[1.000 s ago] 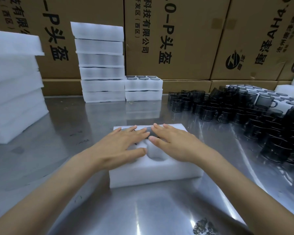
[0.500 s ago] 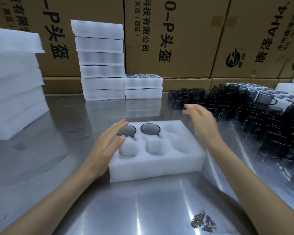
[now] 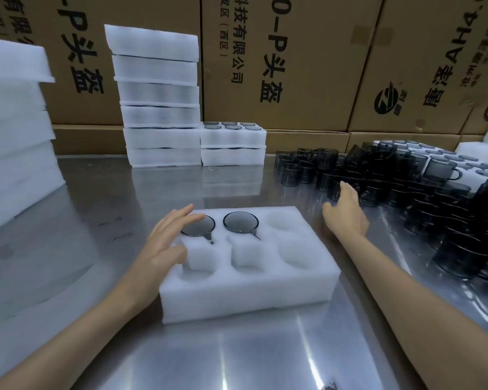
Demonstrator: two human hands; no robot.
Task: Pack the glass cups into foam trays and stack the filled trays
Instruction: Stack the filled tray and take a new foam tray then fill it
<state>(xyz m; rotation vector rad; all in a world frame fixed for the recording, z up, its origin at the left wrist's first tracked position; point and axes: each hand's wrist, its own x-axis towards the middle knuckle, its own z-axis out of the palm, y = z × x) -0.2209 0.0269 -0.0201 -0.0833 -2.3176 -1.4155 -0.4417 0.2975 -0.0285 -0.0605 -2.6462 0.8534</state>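
Change: both hands were flat on top of the foam tray (image 3: 248, 288) 1 s ago; now they've split. Right hand (image 3: 345, 213) has swung off the tray to the right, reaching the near edge of the loose cups. Left hand (image 3: 168, 243) has stayed at the tray's left end.
Left hand: fingers straight & spread, fingertips over the rim of the far-left cup (image 3: 198, 226), palm against the tray's left side; looks like steadying, no grip.
Right hand: fingers extended, loosely spread, tips at the dark glass cups (image 3: 378, 181) w/ nothing held yet; whether it touches one, can't tell.
Tray: sits on the steel table (image 3: 110, 198) just in front of the person. 6 pockets, 2 rows of 3.
Filled: 2 cups, far-left and far-middle (image 3: 240, 222), rims about level w/ the foam top.
Empty: far-right pocket + all 3 near pockets.
Meaning: the pressing-down looks done; judged step = fetching cup no. 3. Tray approx a third full, not ready to stack.
Supply: loose cups crowd the table's right side, touching each other, well apart from the tray.
Stacks: tall filled stack (image 3: 159, 114) at the back w/ a short stack (image 3: 233, 144) just beside it, top tray showing cups; blank foam pile (image 3: 14, 130) far left.
Risk: cups packed tight, so lifting one could knock its neighbours.
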